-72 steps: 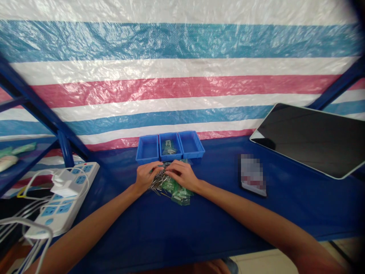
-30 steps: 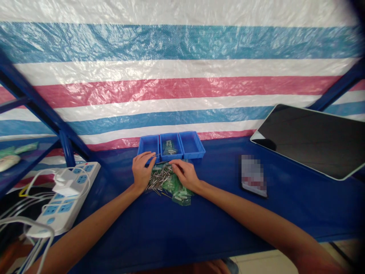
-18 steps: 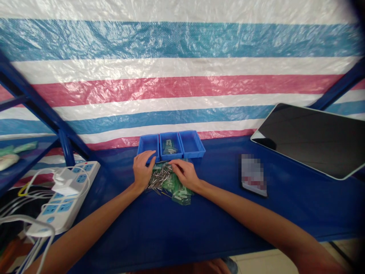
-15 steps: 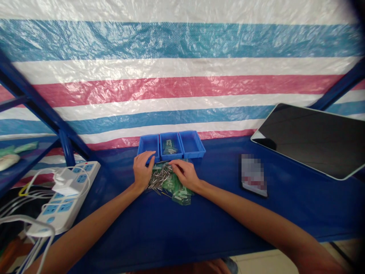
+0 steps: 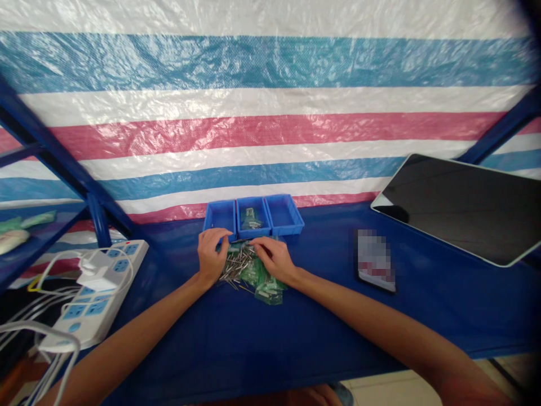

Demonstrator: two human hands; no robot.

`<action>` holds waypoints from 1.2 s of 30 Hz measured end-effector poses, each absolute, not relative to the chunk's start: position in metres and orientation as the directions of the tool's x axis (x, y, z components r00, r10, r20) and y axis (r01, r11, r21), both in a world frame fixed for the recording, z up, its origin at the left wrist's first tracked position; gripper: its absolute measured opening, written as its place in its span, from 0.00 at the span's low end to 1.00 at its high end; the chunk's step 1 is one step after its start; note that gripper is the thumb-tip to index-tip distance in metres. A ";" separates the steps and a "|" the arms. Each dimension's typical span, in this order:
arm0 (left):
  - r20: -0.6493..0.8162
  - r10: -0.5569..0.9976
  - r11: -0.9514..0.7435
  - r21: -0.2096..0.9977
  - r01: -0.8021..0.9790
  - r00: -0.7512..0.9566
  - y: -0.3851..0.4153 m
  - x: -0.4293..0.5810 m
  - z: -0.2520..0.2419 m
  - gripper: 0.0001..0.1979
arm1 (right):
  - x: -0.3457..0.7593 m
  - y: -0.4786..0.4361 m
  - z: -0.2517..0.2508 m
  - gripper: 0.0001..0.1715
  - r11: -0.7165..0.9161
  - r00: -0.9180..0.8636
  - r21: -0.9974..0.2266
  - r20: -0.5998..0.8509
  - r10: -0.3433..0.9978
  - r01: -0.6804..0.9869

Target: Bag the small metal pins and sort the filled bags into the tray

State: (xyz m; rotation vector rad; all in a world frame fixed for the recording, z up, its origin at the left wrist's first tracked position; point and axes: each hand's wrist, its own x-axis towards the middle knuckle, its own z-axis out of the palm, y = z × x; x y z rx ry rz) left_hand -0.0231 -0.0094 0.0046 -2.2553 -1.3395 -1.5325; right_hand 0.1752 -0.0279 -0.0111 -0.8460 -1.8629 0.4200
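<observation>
A pile of thin metal pins [image 5: 235, 263] lies on the blue table, with green plastic bags [image 5: 267, 286] along its right side. My left hand [image 5: 212, 254] is at the pile's left edge, thumb and fingers curved toward each other. From the right, my right hand [image 5: 275, 258] reaches over the bags, its fingertips pinched at the far edge of the pile. A thin metal piece seems to lie between the two hands, too small to make out clearly. Behind them stand three blue bins; the middle bin [image 5: 265, 229] holds small bagged parts.
A white power strip [image 5: 107, 307] with plugs and cables lies at the left. On the right are a phone [image 5: 375, 262] and a large dark-screened device [image 5: 460, 206]. A striped sheet [image 5: 270, 129] hangs behind the table [image 5: 253, 344].
My left hand's fingers and thumb have come closer together. My right hand has hardly moved.
</observation>
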 end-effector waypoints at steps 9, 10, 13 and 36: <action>0.706 0.607 -0.742 0.341 0.577 0.365 -0.013 -0.023 0.004 0.08 | 0.176 -0.028 -0.012 0.12 0.696 -0.244 -0.618 0.658 0.713 0.366; 0.699 0.607 -0.747 0.339 0.572 0.378 -0.013 -0.023 0.004 0.08 | 0.175 -0.028 -0.012 0.12 0.697 -0.240 -0.617 0.661 0.711 0.365; 0.668 0.609 -0.761 0.340 0.553 0.428 -0.012 -0.022 0.004 0.08 | 0.175 -0.028 -0.011 0.12 0.699 -0.231 -0.616 0.667 0.709 0.363; 0.592 0.592 -0.805 0.390 0.447 0.547 -0.008 -0.020 0.000 0.08 | 0.175 -0.028 -0.011 0.12 0.716 -0.240 -0.595 0.683 0.690 0.366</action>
